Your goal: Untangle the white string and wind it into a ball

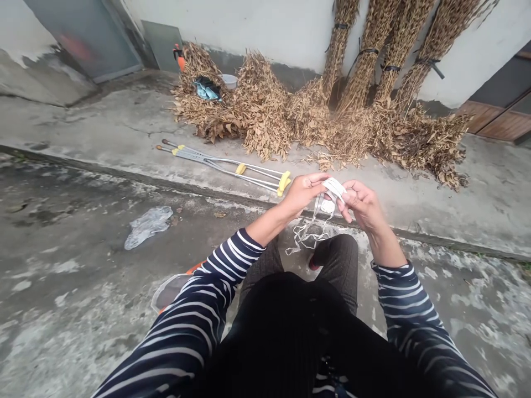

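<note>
Both of my hands are raised in front of me over my knees, close together. My left hand (302, 192) pinches one side of a white strap bundle (333, 190), and my right hand (362, 204) grips the other side with curled fingers. Loose white cord (307, 236) from the bundle dangles in tangled loops down toward my dark trousers (337, 260). Both sleeves are dark with white stripes.
A pair of metal crutches (232, 164) with yellow grips lies on the concrete step ahead. Heaps and tied bundles of dry brown stalks (315, 110) lean against the white wall. A crumpled clear plastic bag (147, 225) lies on the ground at left. A mesh-and-orange object (174, 287) sits by my left elbow.
</note>
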A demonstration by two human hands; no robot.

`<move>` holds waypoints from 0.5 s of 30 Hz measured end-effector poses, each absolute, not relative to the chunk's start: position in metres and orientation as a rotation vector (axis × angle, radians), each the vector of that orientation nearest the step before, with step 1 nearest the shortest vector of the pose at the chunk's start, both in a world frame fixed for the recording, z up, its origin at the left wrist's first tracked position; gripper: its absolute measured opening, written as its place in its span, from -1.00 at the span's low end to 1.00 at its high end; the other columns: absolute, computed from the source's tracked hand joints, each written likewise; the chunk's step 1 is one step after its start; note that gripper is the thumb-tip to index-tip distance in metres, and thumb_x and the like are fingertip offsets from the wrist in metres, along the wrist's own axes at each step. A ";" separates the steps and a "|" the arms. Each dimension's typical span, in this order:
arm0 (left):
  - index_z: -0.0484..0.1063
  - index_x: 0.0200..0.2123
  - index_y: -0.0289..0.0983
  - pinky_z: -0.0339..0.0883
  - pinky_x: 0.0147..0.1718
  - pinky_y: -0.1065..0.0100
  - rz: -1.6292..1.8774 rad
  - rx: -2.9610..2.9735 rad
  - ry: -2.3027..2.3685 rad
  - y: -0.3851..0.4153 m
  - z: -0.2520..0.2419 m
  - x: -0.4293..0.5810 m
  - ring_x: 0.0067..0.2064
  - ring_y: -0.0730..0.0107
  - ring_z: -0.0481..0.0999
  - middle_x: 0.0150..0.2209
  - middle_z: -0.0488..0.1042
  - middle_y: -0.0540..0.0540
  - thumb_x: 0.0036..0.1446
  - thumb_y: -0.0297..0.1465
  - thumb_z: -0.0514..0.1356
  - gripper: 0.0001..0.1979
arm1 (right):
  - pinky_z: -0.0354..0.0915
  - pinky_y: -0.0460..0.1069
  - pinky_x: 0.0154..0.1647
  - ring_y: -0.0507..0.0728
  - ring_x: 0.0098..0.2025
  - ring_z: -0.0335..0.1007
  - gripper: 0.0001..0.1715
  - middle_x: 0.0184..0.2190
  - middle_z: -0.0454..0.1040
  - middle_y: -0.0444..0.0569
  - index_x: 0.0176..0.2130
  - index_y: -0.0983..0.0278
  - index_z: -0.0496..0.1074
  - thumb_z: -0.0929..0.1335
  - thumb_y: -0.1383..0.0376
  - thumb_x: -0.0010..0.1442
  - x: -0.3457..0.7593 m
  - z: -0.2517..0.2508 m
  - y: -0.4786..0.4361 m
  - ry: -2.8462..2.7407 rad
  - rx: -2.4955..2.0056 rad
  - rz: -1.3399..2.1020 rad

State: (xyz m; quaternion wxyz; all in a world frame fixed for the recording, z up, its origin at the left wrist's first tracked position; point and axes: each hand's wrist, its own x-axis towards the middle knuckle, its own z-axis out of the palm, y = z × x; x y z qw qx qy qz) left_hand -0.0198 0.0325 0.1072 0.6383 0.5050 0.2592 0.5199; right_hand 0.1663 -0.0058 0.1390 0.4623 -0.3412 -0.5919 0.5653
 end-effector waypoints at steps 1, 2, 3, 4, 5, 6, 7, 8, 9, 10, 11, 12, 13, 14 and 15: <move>0.61 -0.10 -0.36 0.49 -0.18 0.33 1.215 1.137 0.584 0.032 0.109 -0.020 -0.26 0.44 0.58 -0.14 0.65 -0.17 0.14 -0.38 0.37 -0.74 | 0.17 -0.14 -0.72 -0.06 -0.74 0.28 -0.59 -0.55 0.55 -0.20 -0.23 0.24 0.44 0.55 0.04 0.15 0.165 0.139 -0.006 -1.450 -0.841 1.350; 0.61 -0.11 -0.36 0.49 -0.16 0.33 1.241 1.126 0.579 0.031 0.110 -0.021 -0.25 0.43 0.57 -0.14 0.65 -0.17 0.15 -0.38 0.37 -0.76 | 0.22 -0.13 -0.68 -0.05 -0.72 0.31 -0.61 -0.55 0.55 -0.21 -0.25 0.24 0.45 0.55 0.03 0.15 0.163 0.138 -0.006 -1.441 -0.846 1.308; 0.61 -0.12 -0.35 0.48 -0.15 0.33 1.263 1.122 0.576 0.030 0.111 -0.021 -0.25 0.44 0.57 -0.15 0.64 -0.16 0.16 -0.38 0.36 -0.77 | 0.28 -0.12 -0.64 -0.04 -0.69 0.35 -0.61 -0.55 0.55 -0.20 -0.26 0.23 0.46 0.55 0.02 0.15 0.160 0.138 -0.006 -1.429 -0.856 1.270; 0.62 -0.13 -0.35 0.47 -0.16 0.35 1.287 1.120 0.575 0.029 0.111 -0.021 -0.24 0.44 0.56 -0.15 0.64 -0.16 0.17 -0.38 0.35 -0.78 | 0.34 -0.11 -0.59 -0.03 -0.66 0.39 -0.60 -0.55 0.55 -0.20 -0.28 0.23 0.47 0.56 0.01 0.13 0.158 0.138 -0.006 -1.412 -0.872 1.233; 0.62 -0.14 -0.34 0.46 -0.18 0.37 1.311 1.119 0.580 0.028 0.110 -0.020 -0.24 0.45 0.54 -0.15 0.64 -0.16 0.17 -0.37 0.35 -0.79 | 0.39 -0.09 -0.54 -0.01 -0.63 0.43 -0.58 -0.56 0.55 -0.19 -0.30 0.23 0.48 0.57 -0.01 0.10 0.155 0.136 -0.005 -1.388 -0.895 1.200; 0.63 -0.15 -0.34 0.45 -0.22 0.39 1.331 1.120 0.594 0.028 0.108 -0.019 -0.26 0.46 0.53 -0.15 0.64 -0.15 0.17 -0.36 0.35 -0.79 | 0.42 -0.08 -0.50 0.01 -0.60 0.46 -0.55 -0.57 0.55 -0.19 -0.33 0.23 0.49 0.58 -0.03 0.05 0.152 0.135 -0.005 -1.354 -0.924 1.169; 0.64 -0.16 -0.33 0.44 -0.26 0.41 1.347 1.122 0.616 0.027 0.106 -0.018 -0.28 0.47 0.52 -0.14 0.65 -0.15 0.17 -0.35 0.35 -0.79 | 0.44 -0.07 -0.48 0.02 -0.59 0.48 -0.53 -0.58 0.55 -0.18 -0.35 0.23 0.49 0.60 -0.04 0.00 0.150 0.132 -0.005 -1.313 -0.954 1.144; 0.64 -0.15 -0.32 0.43 -0.29 0.42 1.356 1.124 0.646 0.026 0.104 -0.017 -0.30 0.48 0.51 -0.13 0.65 -0.15 0.17 -0.33 0.35 -0.78 | 0.45 -0.07 -0.47 0.02 -0.59 0.49 -0.50 -0.58 0.55 -0.18 -0.37 0.23 0.49 0.62 -0.05 -0.06 0.148 0.129 -0.004 -1.268 -0.982 1.131; 0.65 -0.14 -0.31 0.42 -0.31 0.43 1.360 1.127 0.676 0.026 0.101 -0.016 -0.32 0.49 0.50 -0.12 0.66 -0.15 0.17 -0.31 0.35 -0.76 | 0.45 -0.07 -0.47 0.02 -0.60 0.48 -0.49 -0.58 0.54 -0.18 -0.38 0.23 0.49 0.64 -0.05 -0.11 0.146 0.126 -0.004 -1.222 -1.003 1.125; 0.65 -0.13 -0.31 0.41 -0.32 0.43 1.360 1.132 0.700 0.025 0.099 -0.014 -0.34 0.50 0.49 -0.11 0.66 -0.15 0.17 -0.30 0.34 -0.75 | 0.46 -0.07 -0.46 0.02 -0.61 0.48 -0.48 -0.58 0.54 -0.18 -0.38 0.23 0.50 0.65 -0.04 -0.14 0.145 0.123 -0.004 -1.179 -1.015 1.124; 0.66 -0.12 -0.30 0.42 -0.32 0.42 1.357 1.142 0.713 0.024 0.098 -0.013 -0.35 0.51 0.48 -0.09 0.66 -0.15 0.18 -0.28 0.34 -0.73 | 0.46 -0.07 -0.46 0.01 -0.61 0.48 -0.48 -0.58 0.54 -0.18 -0.39 0.23 0.51 0.65 -0.02 -0.16 0.144 0.121 -0.004 -1.145 -1.022 1.125; 0.66 -0.12 -0.30 0.42 -0.30 0.41 1.355 1.158 0.717 0.023 0.097 -0.012 -0.34 0.50 0.49 -0.09 0.67 -0.16 0.19 -0.26 0.33 -0.72 | 0.45 -0.07 -0.47 0.02 -0.61 0.48 -0.50 -0.58 0.53 -0.18 -0.39 0.24 0.52 0.66 -0.01 -0.16 0.143 0.119 -0.004 -1.126 -1.025 1.122; 0.66 -0.12 -0.29 0.43 -0.27 0.39 1.360 1.179 0.713 0.021 0.097 -0.011 -0.32 0.48 0.51 -0.08 0.67 -0.16 0.20 -0.24 0.32 -0.72 | 0.44 -0.08 -0.48 0.02 -0.59 0.50 -0.52 -0.55 0.53 -0.17 -0.39 0.24 0.52 0.66 0.01 -0.15 0.143 0.118 -0.005 -1.122 -1.020 1.108; 0.67 -0.13 -0.28 0.43 -0.24 0.38 1.369 1.206 0.706 0.020 0.099 -0.010 -0.28 0.45 0.53 -0.09 0.67 -0.16 0.22 -0.22 0.31 -0.72 | 0.42 -0.10 -0.51 0.02 -0.56 0.53 -0.54 -0.49 0.55 -0.14 -0.40 0.25 0.53 0.65 0.03 -0.14 0.143 0.118 -0.005 -1.129 -1.008 1.082; 0.67 -0.14 -0.27 0.44 -0.18 0.36 1.382 1.238 0.700 0.018 0.101 -0.010 -0.23 0.41 0.55 -0.10 0.67 -0.15 0.24 -0.22 0.29 -0.73 | 0.40 -0.10 -0.53 0.02 -0.53 0.55 -0.56 -0.40 0.58 -0.10 -0.41 0.25 0.53 0.65 0.05 -0.13 0.143 0.118 -0.006 -1.141 -0.992 1.052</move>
